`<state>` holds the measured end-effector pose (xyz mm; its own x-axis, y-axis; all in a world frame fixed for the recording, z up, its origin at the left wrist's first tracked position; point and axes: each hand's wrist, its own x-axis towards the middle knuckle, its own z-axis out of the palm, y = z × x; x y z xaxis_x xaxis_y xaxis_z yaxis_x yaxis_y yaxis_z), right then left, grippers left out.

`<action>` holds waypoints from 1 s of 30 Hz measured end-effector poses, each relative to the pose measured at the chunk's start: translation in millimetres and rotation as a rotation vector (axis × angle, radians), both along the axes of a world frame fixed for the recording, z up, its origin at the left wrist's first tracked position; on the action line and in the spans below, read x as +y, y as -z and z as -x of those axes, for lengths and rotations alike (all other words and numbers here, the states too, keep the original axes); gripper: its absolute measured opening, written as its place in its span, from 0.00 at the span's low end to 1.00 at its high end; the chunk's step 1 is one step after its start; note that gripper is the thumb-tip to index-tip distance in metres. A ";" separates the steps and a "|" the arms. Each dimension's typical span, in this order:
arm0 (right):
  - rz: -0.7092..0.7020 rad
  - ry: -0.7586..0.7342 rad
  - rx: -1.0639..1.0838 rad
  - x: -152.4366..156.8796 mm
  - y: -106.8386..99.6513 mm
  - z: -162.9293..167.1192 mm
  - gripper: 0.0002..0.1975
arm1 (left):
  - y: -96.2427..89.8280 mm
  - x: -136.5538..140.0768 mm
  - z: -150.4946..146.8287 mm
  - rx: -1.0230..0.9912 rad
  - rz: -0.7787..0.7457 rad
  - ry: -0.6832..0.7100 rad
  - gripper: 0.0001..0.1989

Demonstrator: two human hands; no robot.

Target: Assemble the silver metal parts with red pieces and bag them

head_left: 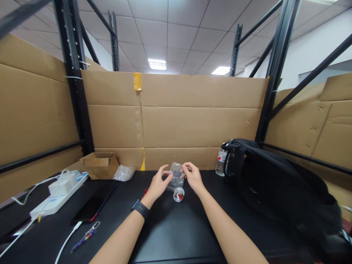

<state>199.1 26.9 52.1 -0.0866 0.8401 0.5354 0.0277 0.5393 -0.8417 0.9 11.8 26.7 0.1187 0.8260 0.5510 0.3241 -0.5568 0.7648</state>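
Observation:
Between my hands is a small clear plastic bag, held upright just above the black table. My right hand pinches its right edge between thumb and fingers. At the bag's left edge, my left hand, with a dark watch on the wrist, has its thumb and a finger closed on the plastic; its index finger stands apart. Just below the bag sits a small clear round cup with something red inside, too small to name. Some small red pieces show beside my left wrist, mostly hidden by it.
A black bag and a water bottle stand at right. Along the left are a cardboard box, crumpled clear plastic, a power strip, a dark tablet and a keychain. Cardboard walls enclose the table.

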 end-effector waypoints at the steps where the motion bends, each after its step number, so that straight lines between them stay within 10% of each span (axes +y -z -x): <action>1: 0.020 -0.030 0.001 -1.6 0.0 2.2 0.21 | -1.6 0.0 -0.1 -0.016 0.018 0.001 0.22; 9: 0.159 -0.218 0.023 -4.8 9.1 5.5 0.29 | -2.4 2.2 5.6 -0.083 0.045 -0.054 0.16; 18: 0.215 -0.135 0.075 -2.1 8.7 -3.3 0.37 | -14.9 -14.4 14.7 0.478 -0.337 -0.209 0.10; 30: 0.026 0.031 -0.189 5.8 5.7 -15.4 0.18 | -23.2 -3.0 53.1 0.408 -0.398 -0.516 0.08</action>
